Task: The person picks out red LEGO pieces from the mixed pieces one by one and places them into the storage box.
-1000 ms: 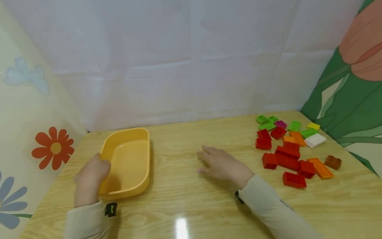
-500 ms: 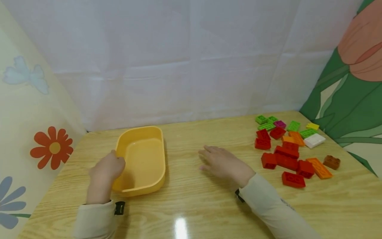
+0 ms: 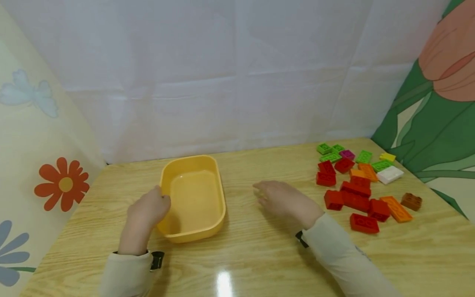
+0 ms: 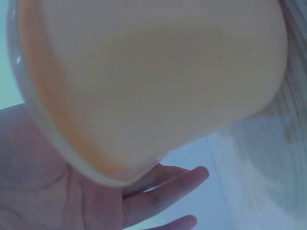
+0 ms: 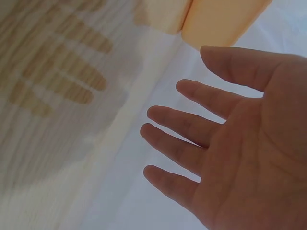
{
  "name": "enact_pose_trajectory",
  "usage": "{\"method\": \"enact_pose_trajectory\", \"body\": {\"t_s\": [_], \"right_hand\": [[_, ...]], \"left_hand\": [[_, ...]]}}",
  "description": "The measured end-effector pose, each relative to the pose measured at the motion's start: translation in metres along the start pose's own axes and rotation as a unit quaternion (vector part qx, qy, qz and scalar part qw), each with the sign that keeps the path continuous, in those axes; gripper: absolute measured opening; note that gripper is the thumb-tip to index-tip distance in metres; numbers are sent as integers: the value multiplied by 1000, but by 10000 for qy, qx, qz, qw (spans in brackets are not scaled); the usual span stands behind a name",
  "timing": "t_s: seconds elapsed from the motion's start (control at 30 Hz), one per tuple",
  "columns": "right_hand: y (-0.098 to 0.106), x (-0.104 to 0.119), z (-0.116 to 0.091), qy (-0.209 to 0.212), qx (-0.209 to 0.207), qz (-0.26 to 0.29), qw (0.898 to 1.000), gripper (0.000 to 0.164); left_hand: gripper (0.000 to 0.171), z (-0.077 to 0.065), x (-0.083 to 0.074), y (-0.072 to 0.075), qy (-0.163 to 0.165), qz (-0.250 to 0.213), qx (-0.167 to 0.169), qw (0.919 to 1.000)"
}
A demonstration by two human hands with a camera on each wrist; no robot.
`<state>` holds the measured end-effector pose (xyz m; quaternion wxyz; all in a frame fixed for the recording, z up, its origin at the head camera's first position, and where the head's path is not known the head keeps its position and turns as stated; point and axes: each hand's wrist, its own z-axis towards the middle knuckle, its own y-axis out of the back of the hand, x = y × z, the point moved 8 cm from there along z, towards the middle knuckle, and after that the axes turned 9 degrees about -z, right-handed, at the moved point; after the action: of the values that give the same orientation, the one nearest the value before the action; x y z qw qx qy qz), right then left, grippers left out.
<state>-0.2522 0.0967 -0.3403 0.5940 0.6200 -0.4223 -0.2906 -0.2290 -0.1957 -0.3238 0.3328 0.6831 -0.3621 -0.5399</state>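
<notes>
My left hand (image 3: 148,206) grips the left wall of an orange-yellow plastic tub (image 3: 196,198), thumb over the rim and fingers outside. Nothing lies inside the tub. Close up in the left wrist view, the tub's wall (image 4: 168,81) fills most of the picture, with the palm and fingers (image 4: 163,196) behind and below it. To the right of the tub, my right hand (image 3: 283,202) hovers over the table, holding nothing. Its fingers (image 5: 182,124) are spread and relaxed in the right wrist view, where a corner of the tub (image 5: 220,21) shows beyond the thumb.
Several red toy bricks (image 3: 356,201) lie at the right of the wooden table (image 3: 252,255). Around them are green bricks (image 3: 330,157), an orange brick (image 3: 396,209), a brown brick (image 3: 412,201) and a white brick (image 3: 389,175). A white cloth (image 3: 237,82) hangs behind.
The left hand has slid the tub to the right across the table, towards the middle. The right hand has shifted slightly right. The bricks have stayed put.
</notes>
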Motion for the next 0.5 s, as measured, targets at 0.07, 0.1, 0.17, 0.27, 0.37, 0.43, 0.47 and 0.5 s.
{"method": "enact_pose_trajectory", "body": {"t_s": [0.07,0.1,0.17,0.27,0.37,0.43,0.47,0.5], "right_hand": [[2,-4,0,-111,60,91,9999,47],[3,-6,0,-147,89,124,9998,47],[6,-9,-1,-210,118,184,9995,48],[8,-15,-2,-284,159,272,9991,48],[11,-20,-4,-312,202,344,9987,48],[12,-24,-5,-360,229,395,9983,49],[14,-26,-6,-381,221,400,9982,49],[15,-28,-7,-421,221,414,9980,49]], "left_hand": [[54,0,-4,-1,-128,-17,-31,9999],[50,-1,-7,-2,-188,-48,-47,9998],[40,-1,-11,-3,-287,-109,-98,9995],[29,-1,-16,-6,-415,-266,-146,9987],[31,0,-21,-10,-484,-461,-85,9977],[36,1,-24,-13,-504,-620,-7,9968],[40,1,-25,-15,-510,-700,32,9962],[42,2,-26,-17,-510,-808,80,9954]]}}
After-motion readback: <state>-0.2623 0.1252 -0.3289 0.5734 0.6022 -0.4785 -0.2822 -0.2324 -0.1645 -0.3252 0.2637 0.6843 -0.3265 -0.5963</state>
